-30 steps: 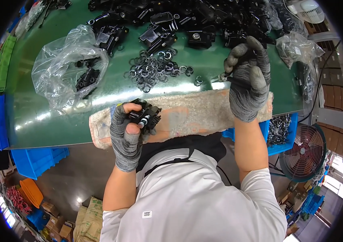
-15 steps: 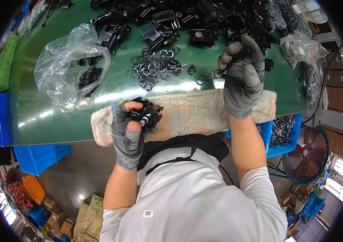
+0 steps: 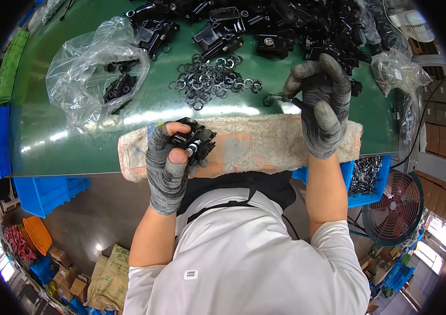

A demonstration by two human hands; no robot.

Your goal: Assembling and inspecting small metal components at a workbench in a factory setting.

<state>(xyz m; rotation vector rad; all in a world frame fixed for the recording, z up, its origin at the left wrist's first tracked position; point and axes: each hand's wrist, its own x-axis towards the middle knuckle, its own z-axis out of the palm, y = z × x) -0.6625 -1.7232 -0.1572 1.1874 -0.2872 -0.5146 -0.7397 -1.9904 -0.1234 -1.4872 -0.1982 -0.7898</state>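
Note:
My left hand (image 3: 167, 167), in a grey knit glove with bare thumb and fingertip, is closed round a black moulded part (image 3: 197, 143) with a silvery pin or bolt set in it, held above the towel. My right hand (image 3: 325, 107), fully gloved, is curled over the towel's right end. Against its palm lies a slim dark tool (image 3: 297, 104), mostly hidden by the fingers. Just left of those fingers, small ring-like pieces (image 3: 273, 98) show, too blurred to tell whether they touch the tool. A pile of dark C-shaped clips (image 3: 207, 81) lies on the table between the hands.
A folded beige towel (image 3: 265, 139) runs along the green table's (image 3: 39, 149) near edge. Black parts (image 3: 280, 26) heap up at the back. A clear plastic bag (image 3: 84, 79) lies left, holding black parts. A blue bin (image 3: 365, 181) of metal pieces and a fan (image 3: 392, 206) stand at right.
The view has shifted slightly. My right hand has come a little nearer to me, and its fingers have turned slightly. My left hand keeps its hold on the black part.

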